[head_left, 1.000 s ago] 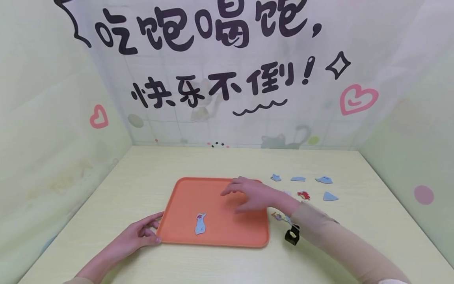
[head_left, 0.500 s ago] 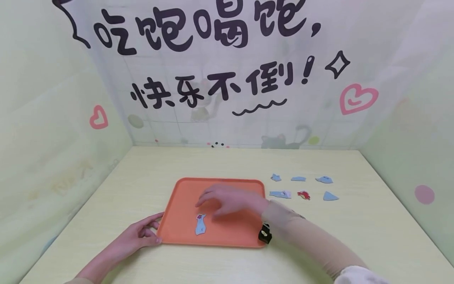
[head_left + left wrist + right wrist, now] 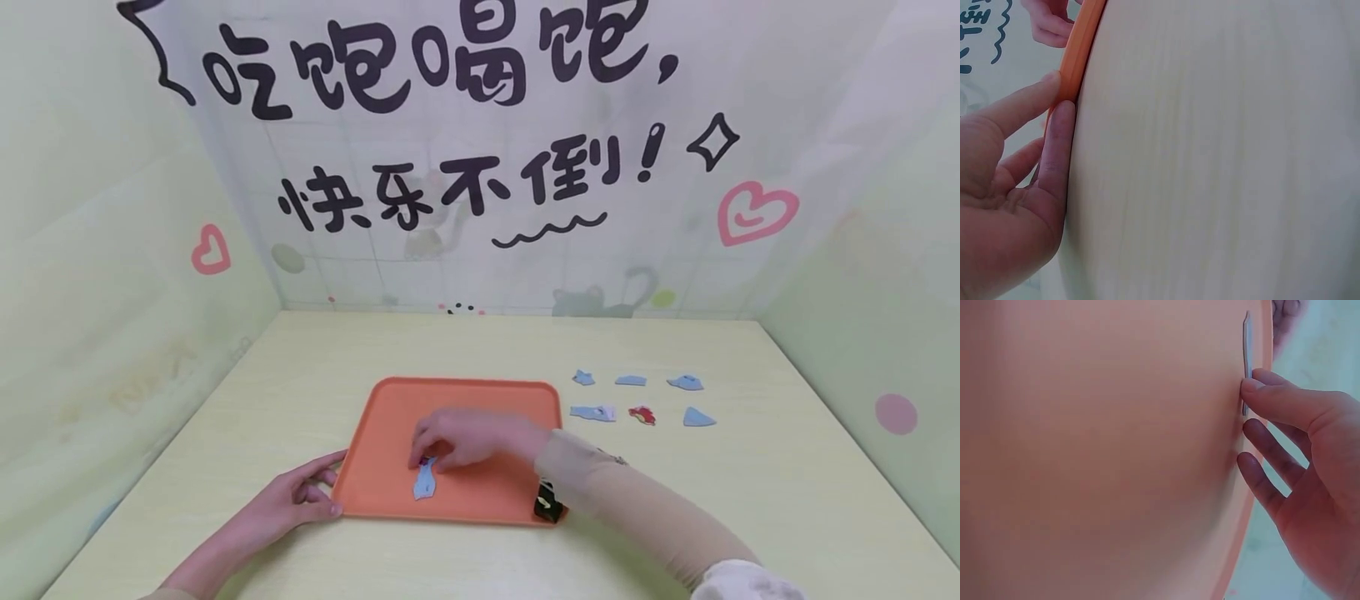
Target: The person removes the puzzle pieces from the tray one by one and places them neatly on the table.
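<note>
On the orange tray (image 3: 487, 396) lies a flat light blue puzzle piece (image 3: 424, 485) with a red print at its far end. My right hand (image 3: 468, 437) reaches over the tray and pinches that far end between thumb and index finger; in the right wrist view the piece (image 3: 1247, 344) appears edge-on, the other fingers (image 3: 1260, 481) spread apart. My left hand (image 3: 292, 492) rests at the tray's near left corner. In the left wrist view its thumb (image 3: 1029, 100) and a fairly straight finger (image 3: 1057, 144) touch the outer side of the orange rim (image 3: 1082, 50).
Several more flat pieces lie in two rows right of the tray, among them a red one (image 3: 642, 415), a triangular blue one (image 3: 699, 417) and a long blue one (image 3: 592, 412). A black device (image 3: 548, 502) sits at my right wrist. Printed walls (image 3: 480, 275) enclose the pale table (image 3: 675, 475).
My right hand has moved left and down across the tray from its right side, and its fingers have closed on the puzzle piece. My left hand has stayed at the tray corner.
</note>
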Motion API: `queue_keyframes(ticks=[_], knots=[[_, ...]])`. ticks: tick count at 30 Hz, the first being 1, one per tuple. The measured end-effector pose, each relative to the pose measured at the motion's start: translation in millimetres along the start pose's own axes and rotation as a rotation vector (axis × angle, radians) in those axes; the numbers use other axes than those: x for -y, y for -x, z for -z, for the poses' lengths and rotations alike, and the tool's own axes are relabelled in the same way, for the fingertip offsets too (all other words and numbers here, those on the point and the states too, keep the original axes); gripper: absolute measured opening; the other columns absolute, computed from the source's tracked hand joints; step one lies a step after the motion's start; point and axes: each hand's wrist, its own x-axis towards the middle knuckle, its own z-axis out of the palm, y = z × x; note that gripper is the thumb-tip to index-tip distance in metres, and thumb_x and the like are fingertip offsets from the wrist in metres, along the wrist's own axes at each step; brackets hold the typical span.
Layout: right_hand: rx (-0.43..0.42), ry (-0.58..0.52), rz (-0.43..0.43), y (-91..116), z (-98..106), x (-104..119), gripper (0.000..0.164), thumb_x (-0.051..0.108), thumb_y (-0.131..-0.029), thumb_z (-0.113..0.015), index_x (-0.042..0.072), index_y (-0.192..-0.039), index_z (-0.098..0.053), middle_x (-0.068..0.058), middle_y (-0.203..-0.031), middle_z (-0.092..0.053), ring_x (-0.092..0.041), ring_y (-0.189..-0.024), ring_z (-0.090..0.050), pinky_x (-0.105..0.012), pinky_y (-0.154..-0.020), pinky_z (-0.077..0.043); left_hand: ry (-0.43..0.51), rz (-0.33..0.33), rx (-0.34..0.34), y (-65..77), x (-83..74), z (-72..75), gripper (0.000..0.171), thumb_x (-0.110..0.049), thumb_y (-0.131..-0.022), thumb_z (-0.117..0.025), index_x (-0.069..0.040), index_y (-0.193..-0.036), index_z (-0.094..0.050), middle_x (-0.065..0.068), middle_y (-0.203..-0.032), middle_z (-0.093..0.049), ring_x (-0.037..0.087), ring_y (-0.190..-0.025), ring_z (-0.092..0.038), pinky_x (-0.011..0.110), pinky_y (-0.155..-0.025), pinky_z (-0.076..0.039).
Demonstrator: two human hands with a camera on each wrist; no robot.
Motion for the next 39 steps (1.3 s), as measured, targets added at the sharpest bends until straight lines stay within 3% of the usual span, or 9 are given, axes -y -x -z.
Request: queue_keyframes(ticks=[15, 23, 39], knots=[[0.016, -0.033, -0.017, 10.9, 2.2, -1.6, 0.027, 0.014, -0.095, -0.066, 0.022, -0.12, -0.072, 0.009, -0.116, -0.064, -0.002, -0.106, -0.056, -0.01, -0.093, -0.042, 0.013, -0.013, 0.012, 0.2, 0.9, -1.1, 0.082, -0.018, -0.088, -0.073, 0.001, -0.154, -0.027, 0.017, -0.122, -0.053, 0.006, -0.088, -0.064, 0.019, -0.08, -0.048], [-0.022, -0.007, -0.034, 13.5, -0.9, -3.3, 0.022, 0.017, -0.095, -0.067, 0.023, -0.115, -0.074, 0.009, -0.111, -0.066, -0.001, -0.098, -0.056, -0.009, -0.087, -0.043, 0.019, -0.021, 0.009, 0.6, 1.9, -0.9, 0.081, -0.016, -0.089, -0.072, 0.002, -0.154, -0.027, 0.016, -0.122, -0.053, 0.006, -0.087, -0.064, 0.018, -0.08, -0.048], [-0.075, -0.032, -0.166, 39.6, 14.5, -6.8, 0.021, 0.013, -0.093, -0.067, 0.019, -0.112, -0.073, 0.005, -0.107, -0.066, -0.006, -0.097, -0.058, -0.014, -0.087, -0.047, -0.003, -0.012, -0.004, 1.1, 0.7, -1.8, 0.081, -0.019, -0.089, -0.073, 0.0, -0.154, -0.028, 0.014, -0.121, -0.054, 0.007, -0.088, -0.065, 0.017, -0.081, -0.048]])
